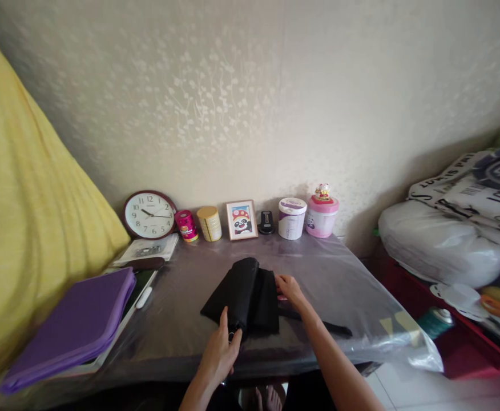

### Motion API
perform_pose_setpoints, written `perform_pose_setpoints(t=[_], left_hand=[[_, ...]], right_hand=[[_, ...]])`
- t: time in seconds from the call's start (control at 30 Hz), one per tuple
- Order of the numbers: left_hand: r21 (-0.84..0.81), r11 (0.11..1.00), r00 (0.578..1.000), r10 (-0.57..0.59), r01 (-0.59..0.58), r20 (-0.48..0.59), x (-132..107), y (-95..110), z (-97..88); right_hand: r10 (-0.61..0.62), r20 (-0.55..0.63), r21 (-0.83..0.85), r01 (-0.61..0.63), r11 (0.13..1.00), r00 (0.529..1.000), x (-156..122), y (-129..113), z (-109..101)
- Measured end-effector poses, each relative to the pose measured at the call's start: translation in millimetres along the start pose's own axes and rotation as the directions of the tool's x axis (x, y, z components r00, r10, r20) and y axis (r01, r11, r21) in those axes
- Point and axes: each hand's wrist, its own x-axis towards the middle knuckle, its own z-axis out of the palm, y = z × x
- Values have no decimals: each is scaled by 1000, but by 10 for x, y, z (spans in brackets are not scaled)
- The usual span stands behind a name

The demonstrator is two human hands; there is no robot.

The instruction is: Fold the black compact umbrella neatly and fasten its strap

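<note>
A black folded fabric bundle (241, 294) lies near the middle of the table, with a thick rolled part on its left and a flatter flap on its right. My left hand (221, 348) is closed round the bundle's near end, index finger and thumb against the cloth; a small shiny part shows beside the fingers. At the flap's right edge, my right hand (290, 291) has its fingers curled on the cloth, their tips partly hidden. A flat black strap-like piece (335, 328) stretches out to the right beneath my right forearm.
Along the wall stand a round clock (150, 214), a pink can (186, 226), a yellow can (209, 224), a framed panda picture (242, 220) and tubs (291, 218). A purple folder (70, 319) lies left. Plastic film covers the table (168, 325). Bagged things (442, 242) fill the right.
</note>
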Motion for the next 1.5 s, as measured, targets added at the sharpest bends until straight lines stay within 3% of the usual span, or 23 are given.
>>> perform_pose_setpoints(t=[0.2, 0.43, 0.67, 0.97, 1.13, 1.3, 1.5], left_hand=[[-176, 984, 1000, 19, -18, 4, -1, -16, -37], [-267, 964, 1000, 0, 1, 6, 14, -75, -58], [-302, 953, 1000, 18, -13, 12, 32, -120, -53], [-301, 954, 1000, 7, -6, 1, 31, -103, -53], [-274, 962, 1000, 5, -6, -6, 36, -92, -41], [-195, 981, 1000, 11, -14, -14, 22, -59, -30], [-67, 998, 1000, 15, -15, -2, 18, -29, -24]], right_hand=[[-46, -82, -258, 24, 966, 996, 47, -104, 159], [-173, -156, -553, 59, 831, 972, -86, -100, 216], [-228, -140, -666, 79, 742, 963, -166, -79, 176], [-274, -131, -695, 109, 711, 953, -217, -36, 174], [-290, -88, -648, 166, 743, 953, -220, 11, 154], [-243, -116, -418, 175, 891, 963, -199, 8, 130], [-212, -80, -208, 192, 959, 974, -126, -185, 178]])
